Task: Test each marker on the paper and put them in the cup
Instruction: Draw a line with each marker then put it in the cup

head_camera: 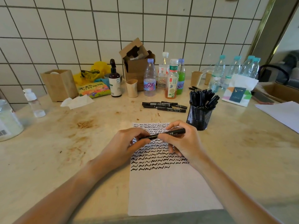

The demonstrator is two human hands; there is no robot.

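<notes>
Marker (163, 135) held level above the scribbled paper (169, 188), long axis running left-right. Left hand (129, 143) is pinched on its near-left end, right hand (182, 143) wrapped round the barrel; cap-pull judged in progress. Mesh cup (199, 117) stands just beyond, to the right, nearer the right hand. Untested markers (164, 106) are laid further back on the desk (64, 143).

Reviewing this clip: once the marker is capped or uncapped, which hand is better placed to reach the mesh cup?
Right. The right hand grips the marker barrel, and the mesh cup stands just beyond it.
</notes>
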